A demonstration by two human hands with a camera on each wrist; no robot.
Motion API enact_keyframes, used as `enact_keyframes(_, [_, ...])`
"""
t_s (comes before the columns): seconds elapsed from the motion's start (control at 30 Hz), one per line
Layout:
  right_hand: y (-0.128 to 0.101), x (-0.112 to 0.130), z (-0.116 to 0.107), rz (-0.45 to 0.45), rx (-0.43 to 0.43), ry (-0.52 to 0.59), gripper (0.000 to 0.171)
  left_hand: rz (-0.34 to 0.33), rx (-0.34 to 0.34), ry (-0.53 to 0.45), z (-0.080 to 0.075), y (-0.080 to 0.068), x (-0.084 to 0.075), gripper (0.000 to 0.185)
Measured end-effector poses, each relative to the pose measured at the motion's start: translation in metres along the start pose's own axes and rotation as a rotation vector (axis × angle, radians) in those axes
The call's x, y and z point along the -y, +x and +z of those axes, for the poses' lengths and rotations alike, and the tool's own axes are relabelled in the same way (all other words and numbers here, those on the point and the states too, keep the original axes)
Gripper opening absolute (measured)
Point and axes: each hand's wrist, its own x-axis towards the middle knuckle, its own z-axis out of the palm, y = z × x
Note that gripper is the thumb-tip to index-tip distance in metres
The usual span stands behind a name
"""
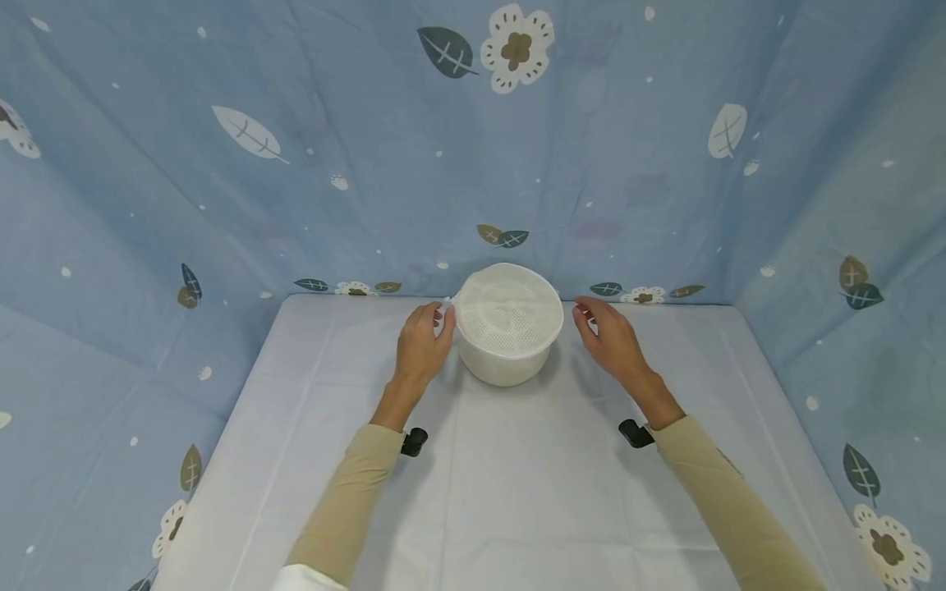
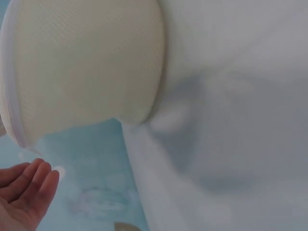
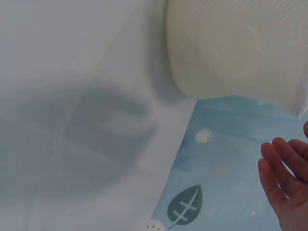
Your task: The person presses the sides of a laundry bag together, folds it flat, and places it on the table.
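A round white mesh laundry bag [image 1: 508, 316] stands upright on the table, its top closed over and a pale band running around the rim. In the left wrist view the bag's mesh side [image 2: 91, 67] bulges out and a small tab hangs from the band. My left hand [image 1: 423, 341] is at the bag's left rim, thumb and fingers apart, with the fingertips [image 2: 43, 168] right by that tab. On the opposite side my right hand [image 1: 609, 336] hovers a little off the rim, its fingers loosely bent and holding nothing. The right wrist view shows the bag's other side [image 3: 236, 48] above my fingers.
A white cloth [image 1: 532, 484] covers the table. Blue curtain fabric [image 1: 414, 164] with leaves and flowers hangs directly behind the table's far edge and along both sides. A black wrist camera [image 1: 415, 442] sits under the left sleeve, another camera [image 1: 636, 433] at the right.
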Motion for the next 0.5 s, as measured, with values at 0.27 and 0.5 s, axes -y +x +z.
enact_keyframes(0.27, [0.0046, 0.0104, 0.0048, -0.014, 0.046, 0.045, 0.035, -0.062, 0.024, -0.156, 0.0035, 0.0017, -0.0057, 0.036])
enact_keyframes(0.5, [0.007, 0.0111, 0.008, -0.025, 0.062, 0.143, 0.034, -0.161, 0.046, -0.305, 0.0023, 0.0032, -0.0085, 0.033])
